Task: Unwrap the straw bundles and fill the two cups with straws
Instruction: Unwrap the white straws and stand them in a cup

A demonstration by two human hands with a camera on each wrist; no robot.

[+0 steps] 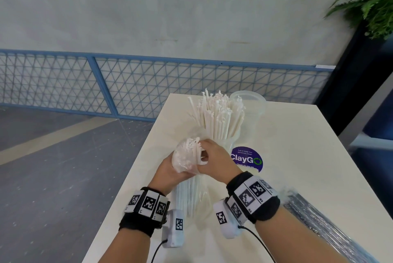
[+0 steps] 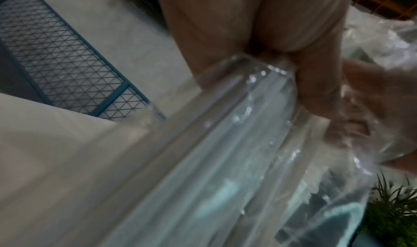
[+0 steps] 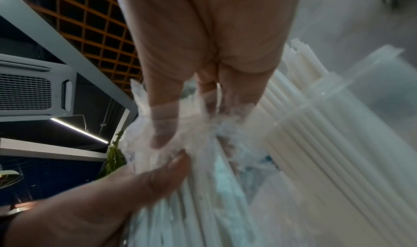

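Your left hand (image 1: 170, 170) grips wrapped straw bundle (image 1: 187, 177) mid-shaft; right hand (image 1: 212, 160) pinches plastic at torn top. Bundle axis near-upright, tilted toward you. Filled cup (image 1: 221, 133) just behind; second cup (image 1: 253, 105) probably empty.

The far clear plastic cup (image 1: 253, 105) is partly hidden behind white straws (image 1: 219, 114); its contents perhaps unreadable.

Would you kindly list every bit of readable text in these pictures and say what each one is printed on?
"ClayGo": large white letters on the round purple sticker on the table.
"Let's keep our pantries clean": small line at the top of that sticker, barely legible.
Line along the sticker's lower edge: too blurred and partly cut off to read.
Wristbands: black-and-white square codes only, with tiny unreadable characters.
Wrist views: no text.
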